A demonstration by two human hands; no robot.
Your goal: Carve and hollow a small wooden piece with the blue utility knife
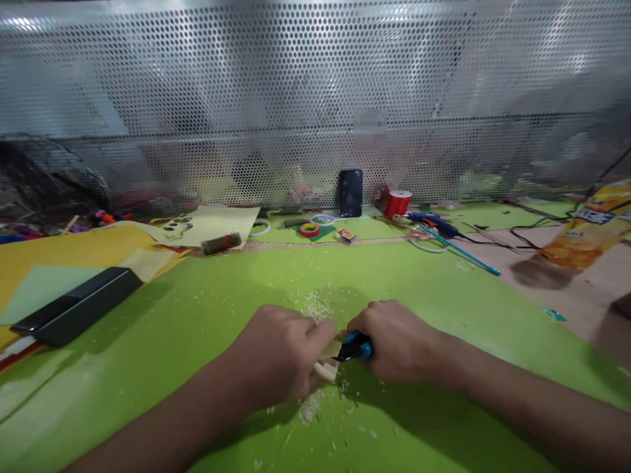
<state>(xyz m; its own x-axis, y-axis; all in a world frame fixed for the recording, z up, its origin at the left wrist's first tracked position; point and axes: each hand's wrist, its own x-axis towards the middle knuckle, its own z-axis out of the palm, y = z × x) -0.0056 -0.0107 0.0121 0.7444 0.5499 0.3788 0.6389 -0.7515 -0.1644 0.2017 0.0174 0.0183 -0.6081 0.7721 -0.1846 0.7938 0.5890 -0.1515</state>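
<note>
My left hand [290, 351] is closed around a pale, curved piece that looks like bamboo [326, 370], with its cut end facing right. In my right hand [401, 341] is a blue-and-black cutter [357, 346]. Its dark tip meets the end of the pale piece, close to my left fingers. My right fingers wrap round the handle, and its far part is hidden in the palm. Pale shavings [315, 305] lie scattered on the green sheet [221, 289] above and below my hands.
A perforated metal screen [276, 85] stands behind the table. Before it are a phone [351, 194], a red spool [397, 205], red tape [309, 229], a matchbox [346, 235] and a blue glue gun [434, 223]. A black box [79, 302] sits left, a bottle [586, 226] right.
</note>
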